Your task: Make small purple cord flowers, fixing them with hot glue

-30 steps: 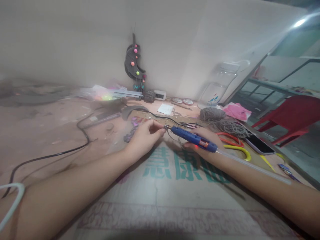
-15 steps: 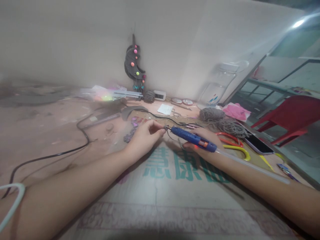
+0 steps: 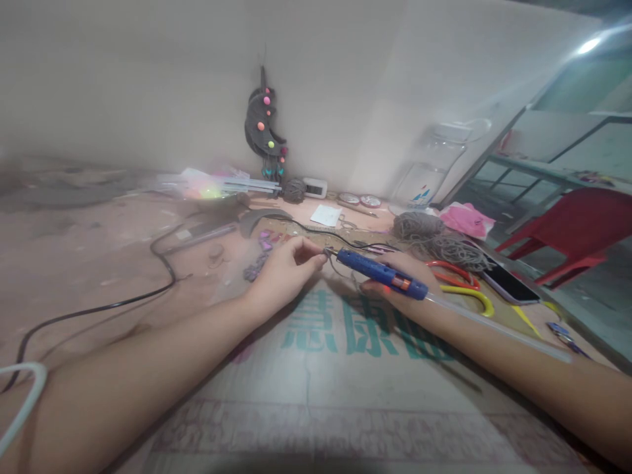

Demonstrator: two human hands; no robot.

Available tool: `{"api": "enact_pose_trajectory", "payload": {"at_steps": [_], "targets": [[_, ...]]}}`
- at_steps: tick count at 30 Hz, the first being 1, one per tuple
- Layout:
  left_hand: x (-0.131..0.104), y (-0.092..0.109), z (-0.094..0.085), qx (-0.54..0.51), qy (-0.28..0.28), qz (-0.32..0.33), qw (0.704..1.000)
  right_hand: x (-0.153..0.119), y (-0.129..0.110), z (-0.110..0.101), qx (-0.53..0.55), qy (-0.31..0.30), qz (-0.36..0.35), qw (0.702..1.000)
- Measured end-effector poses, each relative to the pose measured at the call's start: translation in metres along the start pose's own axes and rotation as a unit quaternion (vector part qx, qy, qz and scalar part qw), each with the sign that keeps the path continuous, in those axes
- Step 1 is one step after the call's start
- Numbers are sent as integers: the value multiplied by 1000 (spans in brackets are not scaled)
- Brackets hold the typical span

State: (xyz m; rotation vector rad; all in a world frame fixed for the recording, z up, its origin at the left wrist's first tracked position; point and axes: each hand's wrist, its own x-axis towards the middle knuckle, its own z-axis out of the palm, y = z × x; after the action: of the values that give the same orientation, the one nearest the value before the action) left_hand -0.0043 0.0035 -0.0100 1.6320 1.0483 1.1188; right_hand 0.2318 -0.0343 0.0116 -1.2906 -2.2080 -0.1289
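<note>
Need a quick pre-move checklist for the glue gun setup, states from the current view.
1. Glue gun held in right hand: ok.
2. Small dark piece pinched in left hand: ok.
3. Clear glue stick in the gun's rear, long end protruding: ok.
4. Red light lit at the gun's underside: ok.
5. Left fingertips well clear of nozzle: not ok, very close.
6. Nozzle touching the piece: cannot tell, too small.
</note>
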Motion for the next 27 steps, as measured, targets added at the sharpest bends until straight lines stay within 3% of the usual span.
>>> {"api": "enact_pose_trajectory", "payload": {"at_steps": [27], "targets": [[1, -1, 0, -14, 2, -18, 1000, -1, 2, 3, -2, 17, 9, 1000]]}}
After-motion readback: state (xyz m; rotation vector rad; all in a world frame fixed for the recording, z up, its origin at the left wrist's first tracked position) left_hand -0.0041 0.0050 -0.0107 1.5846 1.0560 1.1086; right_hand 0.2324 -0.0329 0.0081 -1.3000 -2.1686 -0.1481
